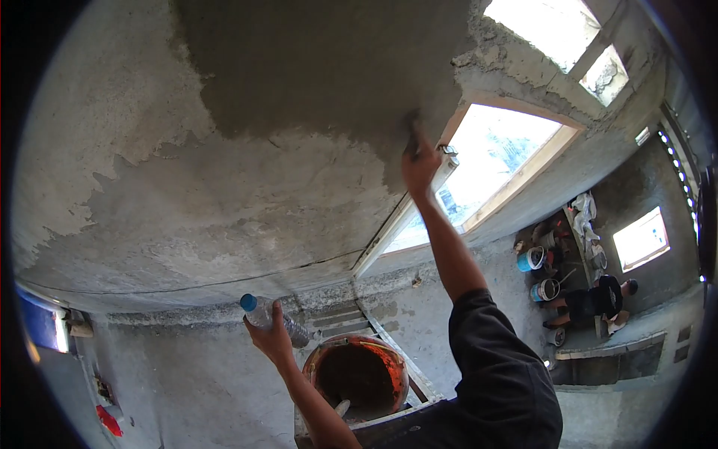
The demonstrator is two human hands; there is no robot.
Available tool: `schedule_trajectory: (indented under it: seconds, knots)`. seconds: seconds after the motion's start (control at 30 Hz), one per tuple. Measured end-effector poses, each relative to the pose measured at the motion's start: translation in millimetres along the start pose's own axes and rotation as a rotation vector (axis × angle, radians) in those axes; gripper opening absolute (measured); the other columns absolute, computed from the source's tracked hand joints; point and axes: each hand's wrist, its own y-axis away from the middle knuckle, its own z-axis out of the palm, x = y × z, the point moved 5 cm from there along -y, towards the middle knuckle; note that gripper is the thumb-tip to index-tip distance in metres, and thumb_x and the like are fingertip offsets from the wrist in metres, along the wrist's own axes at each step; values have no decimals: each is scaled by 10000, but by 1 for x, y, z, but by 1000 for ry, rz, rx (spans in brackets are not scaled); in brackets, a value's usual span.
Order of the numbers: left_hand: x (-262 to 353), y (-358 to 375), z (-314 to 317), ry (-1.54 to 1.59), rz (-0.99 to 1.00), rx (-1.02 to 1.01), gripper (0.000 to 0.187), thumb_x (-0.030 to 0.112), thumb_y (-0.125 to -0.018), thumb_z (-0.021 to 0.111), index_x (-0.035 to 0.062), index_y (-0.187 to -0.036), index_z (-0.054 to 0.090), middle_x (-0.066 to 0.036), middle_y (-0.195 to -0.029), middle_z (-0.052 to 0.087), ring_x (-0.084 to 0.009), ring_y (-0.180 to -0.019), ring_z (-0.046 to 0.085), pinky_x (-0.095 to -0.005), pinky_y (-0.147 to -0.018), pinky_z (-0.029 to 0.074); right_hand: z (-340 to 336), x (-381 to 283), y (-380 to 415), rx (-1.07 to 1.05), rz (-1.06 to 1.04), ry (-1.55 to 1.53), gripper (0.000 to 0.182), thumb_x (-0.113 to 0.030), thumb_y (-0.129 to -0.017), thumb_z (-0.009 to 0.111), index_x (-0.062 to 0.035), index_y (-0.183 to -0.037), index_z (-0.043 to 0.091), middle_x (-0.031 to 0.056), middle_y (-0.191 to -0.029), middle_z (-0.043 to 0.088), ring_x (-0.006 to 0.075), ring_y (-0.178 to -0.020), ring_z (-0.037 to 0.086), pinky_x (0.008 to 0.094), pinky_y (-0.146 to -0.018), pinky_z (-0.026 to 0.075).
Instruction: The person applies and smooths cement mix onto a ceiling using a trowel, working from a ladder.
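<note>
A clear cylindrical plastic bottle (pixel 298 332) is in the left hand (pixel 274 340); below and right of it stands a round orange bucket (pixel 394 367). The right hand (pixel 421 163) holds a blurred dark tool (pixel 413 126) before a grey plastered wall (pixel 224 209), left of a rectangular wood-framed window (pixel 508 146).

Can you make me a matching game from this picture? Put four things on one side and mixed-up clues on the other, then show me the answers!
Things:
1. bottle cap
2. right hand
3. nearest bucket
4. clear bottle

Clues:
A. orange on its inside wall
B. held in the left hand
C. blue
D. raised high, beside the window frame

Right pairs:
1 - C
2 - D
3 - A
4 - B
</note>
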Motion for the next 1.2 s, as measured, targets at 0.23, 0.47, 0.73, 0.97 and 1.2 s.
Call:
schedule_trajectory:
  seconds: [0.23, 0.47, 0.73, 0.97, 1.2]
  knots:
    - [-1, -1, 2, 2, 44, 27, 741, 376, -735, 757, -41, -1265, 450, -238, -1192, 563, -388, -1082, 564, -455, -890, 465, -8, 1, 6, -80, 89, -91, 378, 46, -791, 544, -45, -1148, 631, 175, -1116, 640, 273, -1029, 635, 337, -876, 497]
    - [4, -1, 2, 26, 22, 6, 715, 380, -733, 761, -40, -1235, 471, -232, -1172, 574, -394, -1066, 568, -455, -882, 459, -3, -3, 6, -7, -24, 84, 304, 6, -826, 553, -25, -1113, 648, 163, -996, 685, 251, -958, 667, 326, -812, 518]
    - [2, 2, 2, 34, 26, 36, 643, 352, -739, 764, -27, -1193, 512, -208, -1143, 587, -349, -1038, 579, -429, -880, 448, -25, -10, -26, 224, 8, -98, 311, 0, -826, 538, -29, -1114, 652, 163, -1009, 683, 242, -941, 672, 309, -800, 514]
    - [1, 0, 3, 12, 32, -4, 719, 374, -735, 763, -40, -1242, 466, -229, -1168, 578, -389, -1061, 575, -456, -877, 469, -14, -11, 1, -55, -81, -144, 311, 35, -821, 533, -52, -1094, 656, 162, -1038, 670, 274, -988, 651, 321, -852, 505]
    - [-1, 0, 3, 15, 30, 2, 726, 365, -733, 763, -45, -1250, 458, -234, -1183, 566, -385, -1072, 570, -456, -881, 469, -9, 1, -10, 16, -22, -75, 347, 60, -817, 538, -37, -1139, 626, 161, -1098, 655, 239, -1005, 649, 320, -809, 522]
